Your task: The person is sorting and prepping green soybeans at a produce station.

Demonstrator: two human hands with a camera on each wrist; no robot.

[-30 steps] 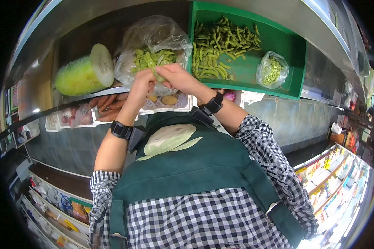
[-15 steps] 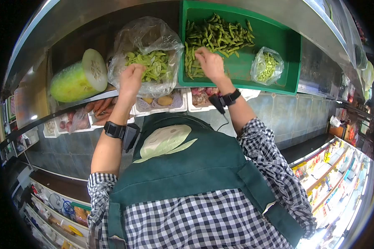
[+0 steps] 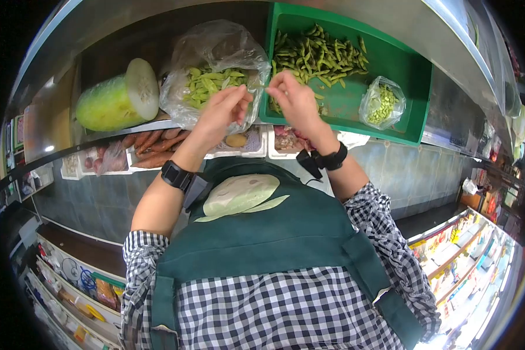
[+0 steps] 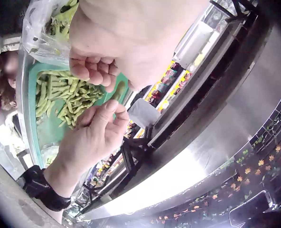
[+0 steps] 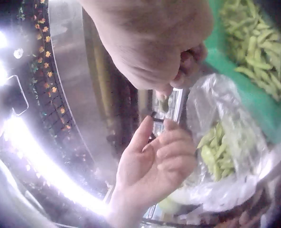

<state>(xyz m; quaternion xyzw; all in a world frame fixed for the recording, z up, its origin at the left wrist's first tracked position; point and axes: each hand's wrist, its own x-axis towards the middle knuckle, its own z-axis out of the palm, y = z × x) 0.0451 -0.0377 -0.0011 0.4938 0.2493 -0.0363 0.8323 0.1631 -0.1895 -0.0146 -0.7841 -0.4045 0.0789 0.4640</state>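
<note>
My right hand (image 3: 298, 104) pinches a green soybean pod (image 4: 118, 91) between thumb and fingers, and the pod's tip points toward my left hand. My left hand (image 3: 223, 112) hovers close by with thumb and fingers apart and bent, holding nothing, as the right wrist view shows. Below it lies a clear plastic bag (image 3: 178, 108), its mouth spread, containing green pods (image 3: 207, 84). Beneath and beyond my right hand stands a green crate (image 3: 405, 64) with a heap of unopened pods (image 3: 324, 55). A small clear bag of shelled beans (image 3: 382, 104) sits in the crate's right end.
A cut winter melon (image 3: 114, 99) lies left of the plastic bag. Under the counter's front edge are white boxes with sweet potatoes (image 3: 157, 146), potatoes (image 3: 236, 140) and onions (image 3: 289, 140). A metal shelf (image 3: 356, 9) overhangs the far side.
The hands were together over the bag, then parted, the right reaching into the crate. Now the right hand is back toward the middle with a pod, and the left has moved right to it.
</note>
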